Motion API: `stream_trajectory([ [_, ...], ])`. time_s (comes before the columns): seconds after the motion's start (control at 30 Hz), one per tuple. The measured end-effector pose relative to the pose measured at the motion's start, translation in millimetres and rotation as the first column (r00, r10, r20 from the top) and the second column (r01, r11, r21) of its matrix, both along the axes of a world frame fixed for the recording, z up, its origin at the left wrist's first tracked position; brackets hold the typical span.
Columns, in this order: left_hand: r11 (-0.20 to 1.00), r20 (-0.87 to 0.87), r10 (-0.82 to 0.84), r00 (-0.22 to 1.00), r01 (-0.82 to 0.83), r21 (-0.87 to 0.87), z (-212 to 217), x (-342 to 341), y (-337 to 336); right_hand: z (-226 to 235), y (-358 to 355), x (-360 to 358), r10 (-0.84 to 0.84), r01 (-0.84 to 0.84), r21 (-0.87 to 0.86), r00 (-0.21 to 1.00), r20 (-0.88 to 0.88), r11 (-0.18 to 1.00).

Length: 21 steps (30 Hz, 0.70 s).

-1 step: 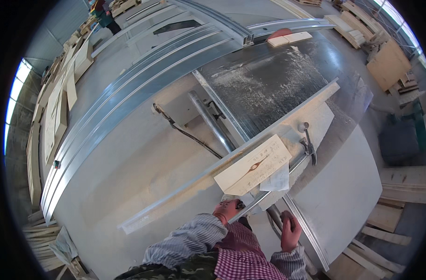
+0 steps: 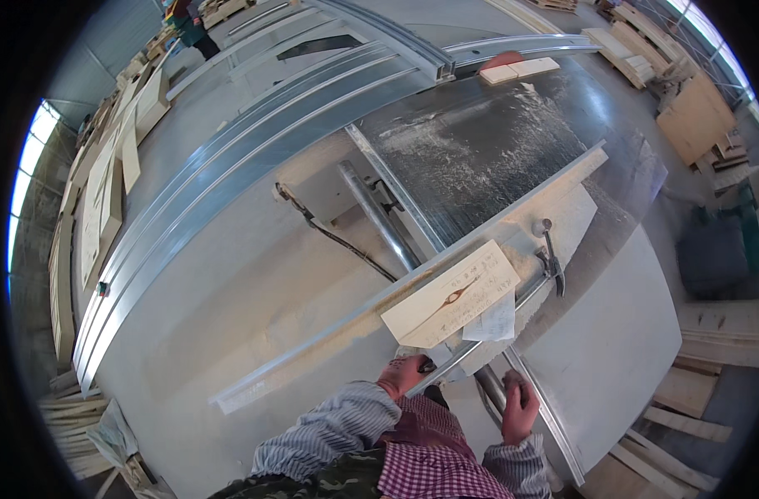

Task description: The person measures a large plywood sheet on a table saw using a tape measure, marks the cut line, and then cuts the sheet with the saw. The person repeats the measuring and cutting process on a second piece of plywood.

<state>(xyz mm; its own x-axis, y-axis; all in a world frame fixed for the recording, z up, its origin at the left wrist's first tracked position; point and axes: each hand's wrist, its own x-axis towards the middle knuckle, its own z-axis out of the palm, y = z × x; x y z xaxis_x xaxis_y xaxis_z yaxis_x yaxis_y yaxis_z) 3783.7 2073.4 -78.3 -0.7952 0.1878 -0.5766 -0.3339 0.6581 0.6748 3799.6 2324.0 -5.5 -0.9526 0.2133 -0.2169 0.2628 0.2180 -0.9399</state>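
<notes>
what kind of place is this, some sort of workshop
Most likely a woodworking shop. A big metal saw table dusted with sawdust fills the view, a pale wooden board lies against its fence, and stacks of cut boards line the floor. The left hand and right hand grip the table's near edge.

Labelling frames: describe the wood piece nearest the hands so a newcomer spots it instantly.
Start at the big grey sliding saw table in mid-picture and follow its long metal fence rail down toward the person. The pale rectangular board lies against that rail, just above the left hand and right hand. A dark knot streak across its face sets it apart from the two plain blocks at the far end.
</notes>
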Motion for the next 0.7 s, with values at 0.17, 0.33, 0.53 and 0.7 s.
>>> stream_trajectory([
  [0.17, 0.618, 0.391, 0.362, 0.847, -0.531, 0.579, 6, 27, -14, -6, 7, -67, -0.234, 0.203, -0.213, 0.964, -0.129, 0.956],
  [0.33, -0.379, 0.799, 0.436, 0.415, -0.721, 0.581, -76, 48, 35, -27, -14, -124, -0.251, 0.159, -0.265, 0.898, -0.361, 0.951],
  [0.53, -0.593, 0.777, 0.466, 0.423, -0.502, 0.629, -101, 7, 58, -51, -48, -119, -0.208, 0.185, -0.102, 0.924, -0.321, 0.977],
  [0.7, -0.630, 0.740, 0.486, 0.466, -0.400, 0.666, -72, -53, 41, -38, -65, -121, -0.244, 0.220, -0.113, 0.926, -0.290, 0.969],
])
